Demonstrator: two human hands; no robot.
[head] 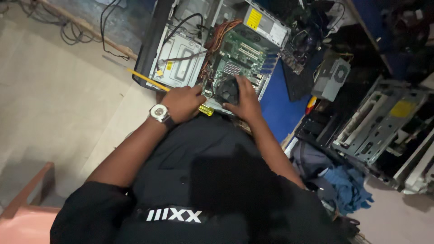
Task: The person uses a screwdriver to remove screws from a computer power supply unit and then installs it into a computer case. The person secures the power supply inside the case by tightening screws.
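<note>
Left edge: pink chair corner (27,208), low in view, well apart from both hands. Bare pale floor (54,90) fills the room to the left of the fingers, open up to a tangle of dark cables (77,31) at the far wall.

Left hand (181,103): wristwatch (159,113) on the wrist; fingers clenched around a yellow-handled screwdriver (205,110), whose handle end shows just right of the knuckles. A thin yellow rod (147,79) runs out to the upper left of the hand, along the near edge of the case; whether it is one piece with the tool cannot be told.

Open computer case (181,63): lying on its side directly beyond both hands, black outer wall at its left edge, grey drive bay inside.

Green motherboard (237,56): inside the case, beyond the right fingers, orange wire bundle at its upper left.

Right hand (244,101): fingers spread and pressed on the black cooling fan (226,90), not closed around it; fan sits between the two hands, touching the right one.

Right of the fingers: blue surface (278,106), narrow free strip beside the case. Further right, crowded: small grey power unit (332,77), bare metal chassis (375,122), blue cloth (348,187) on the floor. Little free room on this side.
</note>
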